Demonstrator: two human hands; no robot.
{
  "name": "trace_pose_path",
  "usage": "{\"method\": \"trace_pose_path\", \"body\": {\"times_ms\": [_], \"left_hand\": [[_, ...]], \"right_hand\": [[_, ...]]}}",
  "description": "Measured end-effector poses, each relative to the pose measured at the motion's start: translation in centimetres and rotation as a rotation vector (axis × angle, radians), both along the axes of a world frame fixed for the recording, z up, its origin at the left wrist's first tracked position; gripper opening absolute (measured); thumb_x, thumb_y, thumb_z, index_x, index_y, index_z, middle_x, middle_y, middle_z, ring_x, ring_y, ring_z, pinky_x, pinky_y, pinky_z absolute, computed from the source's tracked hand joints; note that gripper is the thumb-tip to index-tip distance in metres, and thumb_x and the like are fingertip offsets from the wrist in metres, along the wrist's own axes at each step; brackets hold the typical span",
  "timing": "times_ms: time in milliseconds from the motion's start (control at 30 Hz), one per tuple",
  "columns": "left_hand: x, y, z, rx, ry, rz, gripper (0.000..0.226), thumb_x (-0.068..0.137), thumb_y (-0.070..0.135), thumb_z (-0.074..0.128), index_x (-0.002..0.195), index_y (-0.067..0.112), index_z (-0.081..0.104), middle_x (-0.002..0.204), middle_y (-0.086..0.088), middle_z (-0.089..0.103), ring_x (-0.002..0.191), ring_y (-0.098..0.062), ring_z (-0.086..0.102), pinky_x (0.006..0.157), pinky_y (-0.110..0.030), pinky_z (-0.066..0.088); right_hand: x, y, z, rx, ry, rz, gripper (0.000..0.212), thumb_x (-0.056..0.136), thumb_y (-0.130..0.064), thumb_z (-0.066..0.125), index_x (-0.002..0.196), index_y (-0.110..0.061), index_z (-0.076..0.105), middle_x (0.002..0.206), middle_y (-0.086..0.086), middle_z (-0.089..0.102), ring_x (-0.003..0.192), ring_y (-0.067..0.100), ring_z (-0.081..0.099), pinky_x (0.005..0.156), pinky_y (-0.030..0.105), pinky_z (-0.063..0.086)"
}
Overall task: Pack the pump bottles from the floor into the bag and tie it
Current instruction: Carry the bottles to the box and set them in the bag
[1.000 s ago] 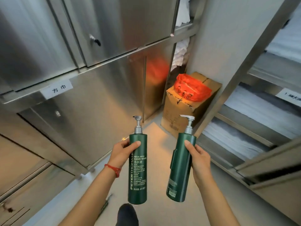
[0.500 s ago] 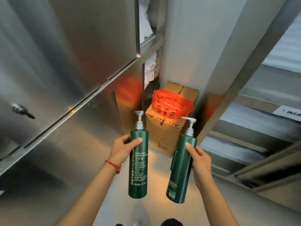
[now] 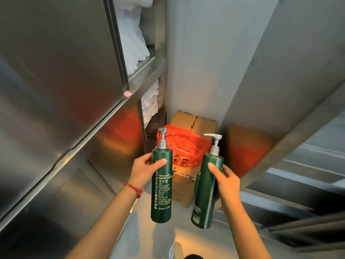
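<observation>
Carrying one green pump bottle in each hand, left hand (image 3: 144,170) and right hand (image 3: 226,179); red bag (image 3: 183,146) at centre frame awaits packing and tying.

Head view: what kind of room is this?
Likely a hotel linen or housekeeping storeroom: steel cabinets, folded white towels on shelves, and hand-wash pump bottles being carried toward a red bag on a box.

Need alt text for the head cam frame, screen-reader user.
Two bare hands each hold an upright green pump bottle: left hand on the labelled hand wash bottle, right hand on the other bottle. Beyond them, an orange plastic bag sits on a cardboard box between steel cabinets.
</observation>
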State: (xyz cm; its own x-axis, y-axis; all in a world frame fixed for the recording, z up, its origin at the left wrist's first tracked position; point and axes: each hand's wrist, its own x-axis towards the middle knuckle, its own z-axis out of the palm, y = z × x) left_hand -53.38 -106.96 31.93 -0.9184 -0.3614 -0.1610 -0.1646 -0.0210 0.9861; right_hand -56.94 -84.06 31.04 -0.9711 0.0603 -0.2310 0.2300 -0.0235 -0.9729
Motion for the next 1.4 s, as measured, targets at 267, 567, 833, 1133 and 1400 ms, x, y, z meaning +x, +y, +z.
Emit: {"method": "trace_pose_path", "body": {"times_ms": [267, 567, 833, 1133, 1400], "left_hand": [[-12.2, -1.6, -0.4, 0.03, 0.003, -0.073, 0.029, 0.068, 0.001, 0.074, 0.082, 0.025, 0.065, 0.084, 0.008, 0.068, 0.07, 0.005, 0.065, 0.06, -0.008, 0.048], [-25.8, -4.0, -3.8, -0.05, -0.019, -0.194, 0.048, 0.062, 0.006, 0.079, 0.105, 0.015, 0.06, 0.092, 0.009, 0.064, 0.083, 0.005, 0.057, 0.064, -0.003, 0.045], [-33.1, -3.6, -8.1, -0.096, -0.117, -0.263, 0.06, 0.059, 0.012, 0.082, 0.112, 0.016, 0.056, 0.102, 0.002, 0.064, 0.091, -0.003, 0.059, 0.075, -0.014, 0.047], [-35.8, -2.7, -14.7, -0.123, -0.204, -0.308, 0.056, 0.058, 0.0, 0.08, 0.099, 0.028, 0.054, 0.095, 0.012, 0.06, 0.084, 0.006, 0.06, 0.065, -0.002, 0.045], [-36.4, -1.9, -18.3, -0.251, -0.202, -0.314, 0.057, 0.057, 0.009, 0.082, 0.1, 0.029, 0.051, 0.089, 0.025, 0.052, 0.082, 0.009, 0.048, 0.066, 0.005, 0.035]], "right_hand": [[-11.0, -2.3, -0.2, 0.018, 0.032, -0.024, 0.029, 0.072, -0.018, 0.075, 0.1, -0.019, 0.067, 0.097, 0.004, 0.072, 0.087, 0.015, 0.069, 0.072, 0.027, 0.055], [-21.0, -5.0, -2.6, 0.139, 0.109, -0.152, 0.04, 0.064, -0.007, 0.08, 0.091, -0.029, 0.06, 0.089, -0.022, 0.062, 0.076, -0.019, 0.059, 0.061, 0.0, 0.043], [-27.3, -6.2, -6.9, 0.227, 0.067, -0.098, 0.059, 0.062, -0.014, 0.082, 0.113, -0.022, 0.052, 0.104, -0.012, 0.062, 0.095, -0.003, 0.06, 0.077, 0.012, 0.047], [-30.2, -7.0, -14.2, 0.34, 0.011, -0.028, 0.061, 0.058, -0.017, 0.084, 0.104, -0.037, 0.049, 0.097, -0.02, 0.061, 0.093, -0.006, 0.059, 0.083, 0.014, 0.045], [-31.4, -7.2, -18.6, 0.356, 0.001, -0.036, 0.064, 0.059, -0.019, 0.084, 0.106, -0.04, 0.045, 0.101, -0.021, 0.057, 0.097, -0.013, 0.054, 0.085, 0.01, 0.041]]}}
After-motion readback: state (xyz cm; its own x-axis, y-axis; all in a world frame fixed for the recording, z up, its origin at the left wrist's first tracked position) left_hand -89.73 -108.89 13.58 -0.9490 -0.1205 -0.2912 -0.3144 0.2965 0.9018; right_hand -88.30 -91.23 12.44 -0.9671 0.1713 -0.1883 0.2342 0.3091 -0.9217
